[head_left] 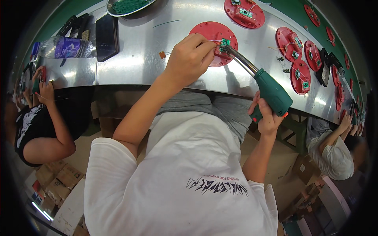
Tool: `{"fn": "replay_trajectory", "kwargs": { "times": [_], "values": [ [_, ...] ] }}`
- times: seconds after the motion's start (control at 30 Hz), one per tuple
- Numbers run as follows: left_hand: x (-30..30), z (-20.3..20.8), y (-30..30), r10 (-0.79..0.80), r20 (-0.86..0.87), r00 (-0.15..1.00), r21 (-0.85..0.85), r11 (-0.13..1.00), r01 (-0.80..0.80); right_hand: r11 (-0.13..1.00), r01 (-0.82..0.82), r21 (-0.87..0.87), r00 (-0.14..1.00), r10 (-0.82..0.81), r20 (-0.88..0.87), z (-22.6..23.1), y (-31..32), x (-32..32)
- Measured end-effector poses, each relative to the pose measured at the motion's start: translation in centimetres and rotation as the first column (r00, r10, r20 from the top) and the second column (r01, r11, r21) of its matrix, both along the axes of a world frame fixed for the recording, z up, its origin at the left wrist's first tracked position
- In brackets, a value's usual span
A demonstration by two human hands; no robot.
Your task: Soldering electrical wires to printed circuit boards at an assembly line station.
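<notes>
In front of me on the metal table lies a red round plastic disc with a small green circuit board on it. My left hand reaches over the disc, fingers pinched on a thin wire at the board's left side. My right hand grips the handle of a green soldering gun. Its metal tip points up and left and meets the board's lower edge, as far as I can see. A small orange-brown part on thin leads sticks out left of my left hand.
A metal dish of green wires stands at the back, with a loose green wire nearby. Left are a black tray and a plastic bottle on its side. More wired red discs lie right. Co-workers sit on both sides.
</notes>
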State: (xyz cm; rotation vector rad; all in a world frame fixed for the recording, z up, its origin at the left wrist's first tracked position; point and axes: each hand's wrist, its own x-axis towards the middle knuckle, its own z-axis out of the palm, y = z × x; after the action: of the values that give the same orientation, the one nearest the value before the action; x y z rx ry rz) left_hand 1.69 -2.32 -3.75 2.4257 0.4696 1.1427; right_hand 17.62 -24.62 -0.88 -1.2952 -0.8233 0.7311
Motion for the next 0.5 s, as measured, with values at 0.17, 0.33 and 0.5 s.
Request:
{"fn": "replay_trajectory", "kwargs": {
  "times": [0.17,0.33,0.5],
  "values": [
    [-0.03,0.04,-0.02,0.001,0.001,1.0,-0.004,1.0,-0.001,0.995,0.077,0.06,0.997,-0.077,-0.008,0.59,-0.09,-0.17],
    [0.09,-0.03,-0.02,0.001,0.011,1.0,0.021,1.0,-0.001,0.99,0.093,0.102,0.995,-0.096,0.033,0.24,-0.69,0.6],
    [0.1,0.12,-0.18,0.019,0.005,1.0,0.019,1.0,-0.019,0.987,0.114,0.113,0.993,-0.118,0.031,0.05,-0.63,0.61]
  ]
}}
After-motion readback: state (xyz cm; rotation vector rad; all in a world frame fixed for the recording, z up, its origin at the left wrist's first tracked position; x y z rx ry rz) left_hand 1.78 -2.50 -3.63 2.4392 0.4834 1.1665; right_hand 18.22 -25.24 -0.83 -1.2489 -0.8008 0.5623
